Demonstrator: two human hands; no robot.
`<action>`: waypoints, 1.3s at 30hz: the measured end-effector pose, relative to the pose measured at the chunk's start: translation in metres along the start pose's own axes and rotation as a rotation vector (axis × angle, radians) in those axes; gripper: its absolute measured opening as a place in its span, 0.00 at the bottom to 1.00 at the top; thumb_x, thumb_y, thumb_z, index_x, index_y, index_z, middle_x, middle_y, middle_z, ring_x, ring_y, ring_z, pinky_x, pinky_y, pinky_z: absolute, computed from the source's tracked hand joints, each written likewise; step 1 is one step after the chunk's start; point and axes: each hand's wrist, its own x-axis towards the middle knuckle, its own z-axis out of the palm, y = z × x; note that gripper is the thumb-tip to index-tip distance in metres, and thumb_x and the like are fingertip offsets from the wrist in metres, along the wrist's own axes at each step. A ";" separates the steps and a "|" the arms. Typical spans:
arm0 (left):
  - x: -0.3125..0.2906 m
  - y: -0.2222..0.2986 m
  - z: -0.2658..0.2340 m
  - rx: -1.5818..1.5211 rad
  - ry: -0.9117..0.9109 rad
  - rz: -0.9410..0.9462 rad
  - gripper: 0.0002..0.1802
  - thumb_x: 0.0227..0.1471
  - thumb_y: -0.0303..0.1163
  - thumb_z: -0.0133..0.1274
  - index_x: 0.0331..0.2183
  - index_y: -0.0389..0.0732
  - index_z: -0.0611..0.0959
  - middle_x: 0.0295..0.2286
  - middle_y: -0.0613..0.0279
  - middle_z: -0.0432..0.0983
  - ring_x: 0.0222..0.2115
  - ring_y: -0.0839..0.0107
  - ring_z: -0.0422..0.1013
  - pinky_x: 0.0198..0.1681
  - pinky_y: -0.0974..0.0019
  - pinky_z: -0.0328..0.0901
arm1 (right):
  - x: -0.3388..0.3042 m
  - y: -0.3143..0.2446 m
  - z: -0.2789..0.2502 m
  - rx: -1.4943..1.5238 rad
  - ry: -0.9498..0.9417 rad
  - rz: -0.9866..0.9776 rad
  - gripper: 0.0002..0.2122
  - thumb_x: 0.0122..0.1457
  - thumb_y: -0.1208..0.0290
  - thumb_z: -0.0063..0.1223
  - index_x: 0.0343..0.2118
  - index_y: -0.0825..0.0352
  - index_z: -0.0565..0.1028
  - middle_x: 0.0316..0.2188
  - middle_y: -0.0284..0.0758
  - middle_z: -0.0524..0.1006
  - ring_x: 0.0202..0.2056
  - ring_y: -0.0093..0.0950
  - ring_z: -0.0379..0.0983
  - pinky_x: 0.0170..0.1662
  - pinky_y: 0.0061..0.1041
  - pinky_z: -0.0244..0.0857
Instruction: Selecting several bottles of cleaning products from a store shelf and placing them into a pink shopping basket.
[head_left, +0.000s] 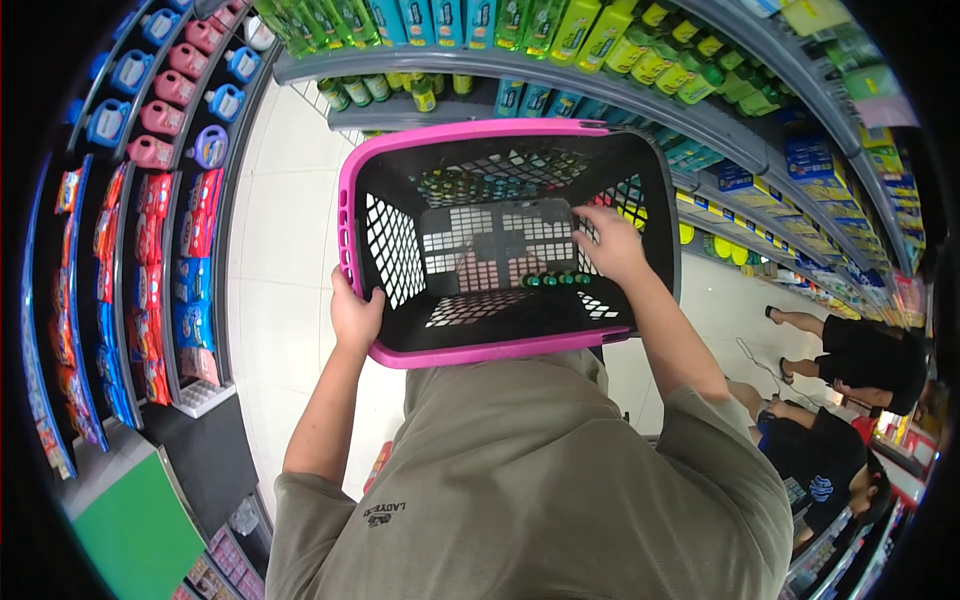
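Observation:
In front of my body is a black mesh shopping basket (395, 352) with a pink rim and handle. My left hand (357, 315) is wrapped round its left rim, the thumb lying over the inner side. My right hand (608, 245) reaches over the right part of the basket's inside, fingers apart and slightly curled, with nothing visible in them. Whether it touches the basket's wall I cannot tell. Several small green-capped bottles (558, 280) lie in a row at the bottom, towards the near right. Their lower parts are hard to make out.
Beyond the basket stands a grey shelf (440, 62) with green and blue bottles. On the left, racks hold detergent jugs (165, 118) and red and blue packs (150, 250). Boxed goods (825, 170) line the right shelf. Two people (850, 365) are at the lower right on the pale floor (290, 230).

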 end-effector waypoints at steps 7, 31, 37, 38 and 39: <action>0.002 -0.005 0.001 -0.041 -0.005 0.035 0.35 0.42 0.27 0.55 0.52 0.33 0.61 0.35 0.43 0.76 0.36 0.47 0.74 0.39 0.54 0.67 | -0.083 0.061 -0.041 -0.429 0.472 0.349 0.27 0.49 0.64 0.60 0.54 0.64 0.67 0.47 0.47 0.73 0.51 0.46 0.67 0.53 0.39 0.62; 0.005 -0.009 0.006 0.007 0.049 0.097 0.36 0.41 0.30 0.54 0.53 0.31 0.61 0.36 0.40 0.75 0.37 0.44 0.73 0.42 0.52 0.67 | -0.112 0.056 -0.030 -0.005 0.328 0.841 0.24 0.55 0.52 0.53 0.43 0.71 0.73 0.34 0.52 0.78 0.39 0.49 0.74 0.43 0.40 0.67; 0.006 -0.008 0.004 0.035 0.000 0.029 0.32 0.41 0.30 0.54 0.49 0.32 0.63 0.34 0.39 0.75 0.36 0.43 0.73 0.41 0.51 0.67 | -0.113 0.058 -0.028 0.003 0.347 0.821 0.23 0.55 0.53 0.53 0.43 0.71 0.73 0.33 0.53 0.78 0.39 0.49 0.74 0.43 0.40 0.67; 0.006 -0.008 0.004 0.028 0.004 0.034 0.32 0.41 0.30 0.54 0.49 0.32 0.63 0.34 0.39 0.75 0.36 0.43 0.73 0.41 0.51 0.67 | -0.113 0.059 -0.028 0.005 0.347 0.824 0.23 0.55 0.53 0.53 0.43 0.71 0.74 0.33 0.52 0.78 0.39 0.49 0.74 0.43 0.40 0.67; 0.006 -0.008 0.005 0.021 0.008 0.039 0.32 0.41 0.30 0.54 0.49 0.32 0.63 0.34 0.38 0.75 0.36 0.42 0.73 0.41 0.51 0.67 | -0.113 0.060 -0.027 0.007 0.347 0.827 0.23 0.55 0.53 0.53 0.42 0.71 0.74 0.33 0.52 0.78 0.38 0.49 0.74 0.42 0.40 0.67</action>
